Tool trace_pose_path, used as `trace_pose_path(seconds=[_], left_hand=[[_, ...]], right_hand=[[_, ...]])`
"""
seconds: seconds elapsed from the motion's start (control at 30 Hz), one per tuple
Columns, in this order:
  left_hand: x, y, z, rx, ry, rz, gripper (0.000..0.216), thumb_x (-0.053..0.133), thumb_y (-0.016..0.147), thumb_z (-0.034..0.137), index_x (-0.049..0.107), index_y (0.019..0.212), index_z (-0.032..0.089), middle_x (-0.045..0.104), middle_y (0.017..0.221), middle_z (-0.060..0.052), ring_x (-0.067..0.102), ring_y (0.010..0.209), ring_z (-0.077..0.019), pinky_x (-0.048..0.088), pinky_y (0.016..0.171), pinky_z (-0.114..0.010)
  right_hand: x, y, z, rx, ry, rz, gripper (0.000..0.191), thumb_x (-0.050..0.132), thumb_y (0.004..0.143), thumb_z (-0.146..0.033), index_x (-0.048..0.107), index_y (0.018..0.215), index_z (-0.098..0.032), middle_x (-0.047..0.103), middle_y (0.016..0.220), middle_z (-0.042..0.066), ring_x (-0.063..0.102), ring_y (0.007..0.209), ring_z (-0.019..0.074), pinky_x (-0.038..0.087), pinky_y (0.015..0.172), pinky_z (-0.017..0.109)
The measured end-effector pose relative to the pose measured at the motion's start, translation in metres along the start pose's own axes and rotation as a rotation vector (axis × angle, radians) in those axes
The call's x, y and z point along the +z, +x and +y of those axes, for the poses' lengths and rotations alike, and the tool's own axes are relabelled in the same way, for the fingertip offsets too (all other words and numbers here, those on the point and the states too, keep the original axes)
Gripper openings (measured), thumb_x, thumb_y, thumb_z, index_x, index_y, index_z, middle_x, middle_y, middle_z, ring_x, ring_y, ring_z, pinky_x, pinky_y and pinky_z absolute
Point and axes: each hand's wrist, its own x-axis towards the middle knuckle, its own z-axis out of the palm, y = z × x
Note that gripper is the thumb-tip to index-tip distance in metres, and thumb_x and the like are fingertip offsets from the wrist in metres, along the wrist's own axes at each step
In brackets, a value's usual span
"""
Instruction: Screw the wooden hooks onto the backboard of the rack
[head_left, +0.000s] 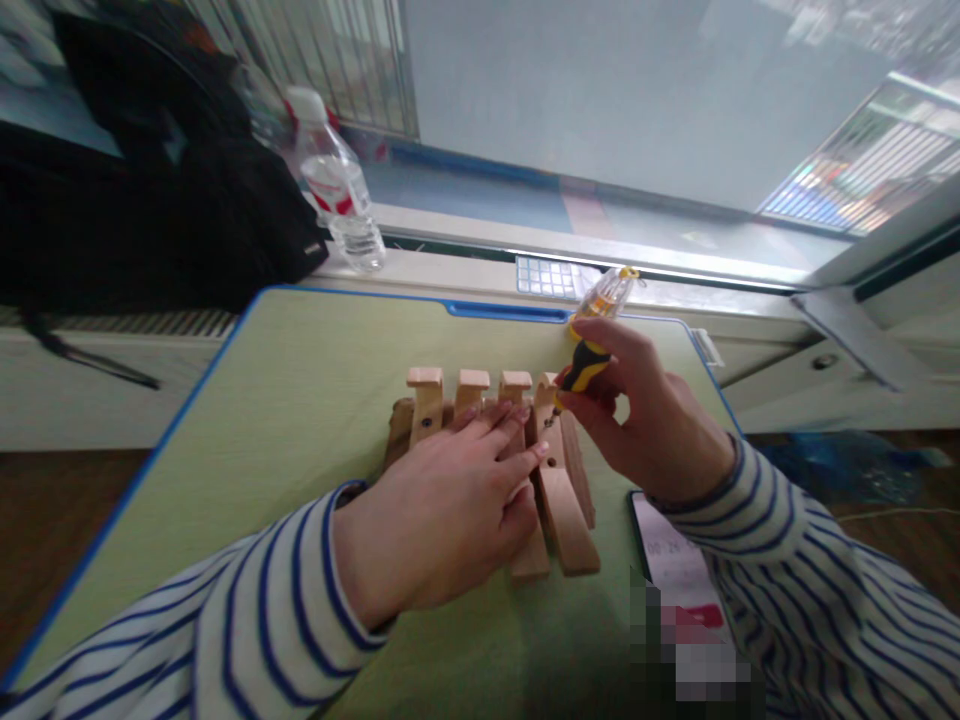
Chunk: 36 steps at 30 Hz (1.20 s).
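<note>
A wooden rack of several upright slats (471, 392) lies on the green desk (300, 400). My left hand (450, 500) rests flat on top of it, fingers stretched out and pressing the wood down. My right hand (649, 415) is closed round a screwdriver (596, 335) with a black-and-yellow grip and a clear amber end. Its tip points down at the rightmost slat (559, 470), close to a small hole. The tip itself is too small to make out.
A phone (671, 560) lies on the desk by my right wrist. A plastic water bottle (337, 185) and a black bag (150, 180) sit on the windowsill behind the desk. The desk has a blue rim (506, 310).
</note>
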Motion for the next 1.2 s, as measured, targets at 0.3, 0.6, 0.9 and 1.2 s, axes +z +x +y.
trace_pose_path(seconds=[0.3, 0.6, 0.9, 1.2], left_hand=[[-0.0013, 0.0005, 0.0006, -0.016, 0.003, -0.021, 0.042, 0.038, 0.088, 0.035, 0.046, 0.127, 0.024, 0.036, 0.141, -0.007, 0.032, 0.128, -0.0290, 0.028, 0.104, -0.049], [-0.0024, 0.0001, 0.0016, -0.026, 0.006, -0.035, 0.043, 0.037, 0.088, 0.038, 0.045, 0.128, 0.024, 0.034, 0.141, -0.008, 0.031, 0.129, -0.0301, 0.028, 0.104, -0.049], [-0.0010, 0.0009, 0.0017, -0.017, 0.018, -0.028, 0.042, 0.038, 0.088, 0.037, 0.047, 0.127, 0.024, 0.033, 0.143, -0.006, 0.031, 0.129, -0.0292, 0.026, 0.106, -0.049], [-0.0011, 0.0021, 0.0012, -0.015, 0.028, -0.057, 0.043, 0.035, 0.089, 0.037, 0.046, 0.128, 0.025, 0.033, 0.142, -0.007, 0.031, 0.129, -0.0292, 0.028, 0.105, -0.049]], right_hand=[[0.0067, -0.0023, -0.0008, -0.071, -0.087, 0.092, 0.053, 0.052, 0.080, -0.013, 0.031, 0.129, -0.017, 0.062, 0.102, 0.010, 0.064, 0.084, 0.0184, 0.055, 0.066, 0.030], [0.0071, -0.0028, -0.0034, -0.130, -0.149, 0.118, 0.052, 0.051, 0.080, -0.012, 0.033, 0.128, -0.014, 0.062, 0.104, 0.011, 0.063, 0.085, 0.0175, 0.055, 0.070, 0.029], [0.0046, -0.0023, 0.0010, -0.128, -0.113, 0.119, 0.054, 0.055, 0.077, -0.012, 0.033, 0.127, -0.012, 0.063, 0.103, 0.012, 0.062, 0.086, 0.0180, 0.055, 0.068, 0.030], [0.0075, -0.0052, 0.0026, -0.054, 0.073, 0.100, 0.054, 0.056, 0.078, -0.014, 0.031, 0.126, -0.020, 0.063, 0.097, 0.006, 0.063, 0.074, 0.0137, 0.055, 0.063, 0.027]])
